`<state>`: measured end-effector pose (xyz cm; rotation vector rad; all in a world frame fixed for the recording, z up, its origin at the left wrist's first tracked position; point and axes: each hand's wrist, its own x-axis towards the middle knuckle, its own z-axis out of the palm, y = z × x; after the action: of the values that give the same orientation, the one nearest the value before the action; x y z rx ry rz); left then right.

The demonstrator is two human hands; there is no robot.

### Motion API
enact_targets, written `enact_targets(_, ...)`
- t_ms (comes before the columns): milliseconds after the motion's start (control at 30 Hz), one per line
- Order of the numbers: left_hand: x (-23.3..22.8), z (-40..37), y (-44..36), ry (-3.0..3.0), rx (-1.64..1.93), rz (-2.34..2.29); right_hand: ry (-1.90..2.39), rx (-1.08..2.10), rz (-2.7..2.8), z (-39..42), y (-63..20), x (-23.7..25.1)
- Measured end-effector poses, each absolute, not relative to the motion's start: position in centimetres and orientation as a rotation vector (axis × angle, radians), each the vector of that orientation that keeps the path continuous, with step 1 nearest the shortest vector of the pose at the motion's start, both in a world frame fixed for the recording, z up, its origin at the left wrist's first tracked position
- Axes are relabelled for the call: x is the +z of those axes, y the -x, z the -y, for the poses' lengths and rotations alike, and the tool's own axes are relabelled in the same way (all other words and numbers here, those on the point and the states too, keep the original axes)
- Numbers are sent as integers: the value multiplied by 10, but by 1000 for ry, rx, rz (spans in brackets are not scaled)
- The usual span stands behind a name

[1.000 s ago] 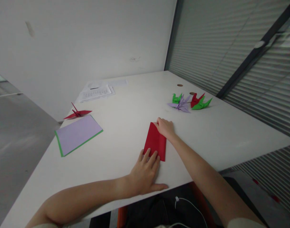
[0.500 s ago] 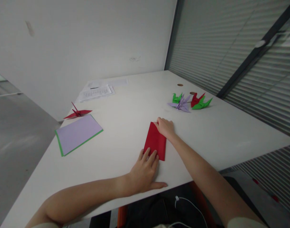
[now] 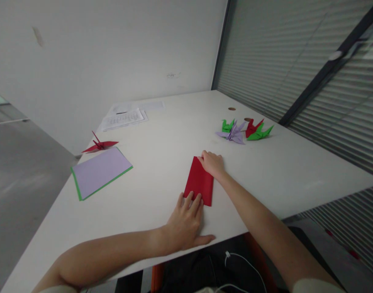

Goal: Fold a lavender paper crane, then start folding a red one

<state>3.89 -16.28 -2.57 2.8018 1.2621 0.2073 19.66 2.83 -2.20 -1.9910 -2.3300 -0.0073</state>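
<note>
Sheet [image 3: 197, 179] under left hand [image 3: 184, 226] and right hand [image 3: 213, 164]: paper, smooth, matt. Stack [image 3: 102, 169] left of left hand: paper, smooth, matt. Birds [image 3: 234, 135] beyond right hand: paper, creased, matt. Table [image 3: 155, 162] around both hands: smooth, faint sheen. Cable [image 3: 227, 255] nearer body than left hand: apparently plastic.

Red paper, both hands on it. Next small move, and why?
I'd slide the right hand along the right edge of the red paper toward the person, pressing lightly, with the left hand as anchor. The right hand is at the far right corner and the left fingertips are on the near end, so the paper is probably steady enough. I can't tell how sharp any crease is.
</note>
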Motion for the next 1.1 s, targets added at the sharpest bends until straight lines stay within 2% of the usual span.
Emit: enact_targets(1100, -23, 164, -40, -2859, 250, -1197, 2027, -17, 2340, -31, -196, -23)
